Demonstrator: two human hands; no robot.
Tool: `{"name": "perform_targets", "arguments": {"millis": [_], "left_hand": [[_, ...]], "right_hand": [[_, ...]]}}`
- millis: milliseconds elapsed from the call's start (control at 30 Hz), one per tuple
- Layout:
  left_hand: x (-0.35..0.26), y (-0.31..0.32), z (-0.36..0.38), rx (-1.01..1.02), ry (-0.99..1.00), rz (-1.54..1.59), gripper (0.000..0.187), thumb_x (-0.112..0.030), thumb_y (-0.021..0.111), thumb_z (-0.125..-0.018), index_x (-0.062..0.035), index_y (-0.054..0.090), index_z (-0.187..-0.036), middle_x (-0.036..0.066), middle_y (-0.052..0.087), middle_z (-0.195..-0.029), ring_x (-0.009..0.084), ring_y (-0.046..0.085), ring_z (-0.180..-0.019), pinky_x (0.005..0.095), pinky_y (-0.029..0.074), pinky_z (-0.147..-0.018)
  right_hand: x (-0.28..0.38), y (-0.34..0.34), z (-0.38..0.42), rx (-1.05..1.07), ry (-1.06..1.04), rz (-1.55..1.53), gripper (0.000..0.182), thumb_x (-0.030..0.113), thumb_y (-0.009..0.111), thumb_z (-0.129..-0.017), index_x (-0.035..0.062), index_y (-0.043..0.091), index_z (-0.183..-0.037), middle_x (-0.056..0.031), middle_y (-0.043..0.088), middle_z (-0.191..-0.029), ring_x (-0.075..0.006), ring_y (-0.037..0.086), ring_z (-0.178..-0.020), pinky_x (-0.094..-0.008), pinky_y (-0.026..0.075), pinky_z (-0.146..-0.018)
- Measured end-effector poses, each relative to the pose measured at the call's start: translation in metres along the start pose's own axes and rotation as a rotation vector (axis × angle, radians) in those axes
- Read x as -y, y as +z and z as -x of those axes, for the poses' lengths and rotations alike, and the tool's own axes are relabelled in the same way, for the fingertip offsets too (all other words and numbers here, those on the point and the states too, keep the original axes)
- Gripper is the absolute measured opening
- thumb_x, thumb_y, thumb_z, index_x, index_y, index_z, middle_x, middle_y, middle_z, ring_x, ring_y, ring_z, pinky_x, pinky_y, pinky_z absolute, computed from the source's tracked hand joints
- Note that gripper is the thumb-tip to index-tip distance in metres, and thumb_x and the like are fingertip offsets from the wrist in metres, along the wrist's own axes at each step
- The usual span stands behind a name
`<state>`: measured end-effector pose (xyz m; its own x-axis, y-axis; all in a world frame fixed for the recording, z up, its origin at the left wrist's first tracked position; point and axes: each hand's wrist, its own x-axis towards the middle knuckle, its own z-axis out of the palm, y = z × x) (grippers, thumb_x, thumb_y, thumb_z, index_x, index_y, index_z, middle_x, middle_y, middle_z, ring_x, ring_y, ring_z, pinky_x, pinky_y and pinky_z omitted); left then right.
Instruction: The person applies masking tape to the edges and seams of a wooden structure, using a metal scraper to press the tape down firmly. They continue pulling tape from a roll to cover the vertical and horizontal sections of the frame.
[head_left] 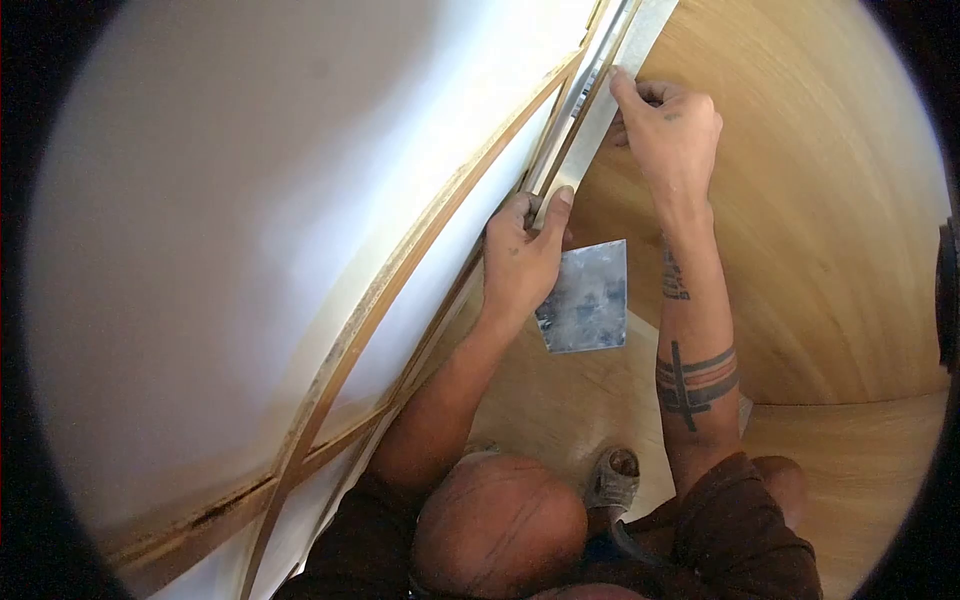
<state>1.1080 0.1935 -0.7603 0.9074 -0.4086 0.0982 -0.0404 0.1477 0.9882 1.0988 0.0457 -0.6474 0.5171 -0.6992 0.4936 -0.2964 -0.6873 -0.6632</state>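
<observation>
A pale, flat strip [594, 132] runs diagonally along the edge of a wood-framed panel at the top centre. My left hand [525, 245] grips its lower end, with the thumb on top and the fingers curled at the panel edge. Further up, my right hand [672, 125] pinches the strip's right edge between thumb and curled fingers. A smeared grey metal plate [585, 300] shows just below and right of my left hand; whether that hand touches it cannot be made out.
A large white panel with curved wooden strips [400, 245] fills the left side. Curved wood-grain sheeting [820, 230] rises on the right. Below are a bare knee [500, 525] and a worn shoe [612, 482] on the wooden floor [540, 410].
</observation>
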Motion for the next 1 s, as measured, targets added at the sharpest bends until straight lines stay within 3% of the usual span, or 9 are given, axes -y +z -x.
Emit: {"name": "perform_targets", "arguments": {"millis": [700, 900, 1000], "left_hand": [[-0.005, -0.029, 0.020, -0.001, -0.035, -0.053, 0.047, -0.039, 0.069, -0.102, 0.0042, 0.066, -0.086, 0.008, 0.063, -0.066, 0.0136, 0.059, -0.059, 0.0322, 0.048, -0.056], [0.002, -0.021, 0.014, -0.023, 0.037, -0.049, 0.044, -0.037, 0.070, -0.102, 0.0041, 0.066, -0.086, 0.007, 0.064, -0.066, 0.0132, 0.060, -0.059, 0.0323, 0.049, -0.056], [0.002, -0.018, 0.011, -0.010, -0.029, -0.060, 0.043, -0.036, 0.070, -0.102, 0.0038, 0.067, -0.087, 0.007, 0.064, -0.066, 0.0130, 0.060, -0.059, 0.0318, 0.049, -0.057]], "right_hand": [[0.024, 0.005, 0.025, -0.014, 0.029, -0.062, 0.041, 0.038, 0.076, -0.088, -0.0019, 0.079, -0.079, -0.0128, 0.068, -0.056, -0.0241, 0.069, -0.053, -0.0387, 0.058, -0.065], [0.016, 0.007, 0.019, -0.009, 0.057, -0.038, 0.041, 0.039, 0.076, -0.088, -0.0009, 0.080, -0.082, -0.0128, 0.069, -0.057, -0.0241, 0.071, -0.055, -0.0390, 0.058, -0.067], [0.009, 0.010, 0.014, -0.024, 0.058, -0.063, 0.042, 0.042, 0.076, -0.088, 0.0005, 0.081, -0.082, -0.0129, 0.069, -0.058, -0.0264, 0.072, -0.058, -0.0399, 0.058, -0.069]]}}
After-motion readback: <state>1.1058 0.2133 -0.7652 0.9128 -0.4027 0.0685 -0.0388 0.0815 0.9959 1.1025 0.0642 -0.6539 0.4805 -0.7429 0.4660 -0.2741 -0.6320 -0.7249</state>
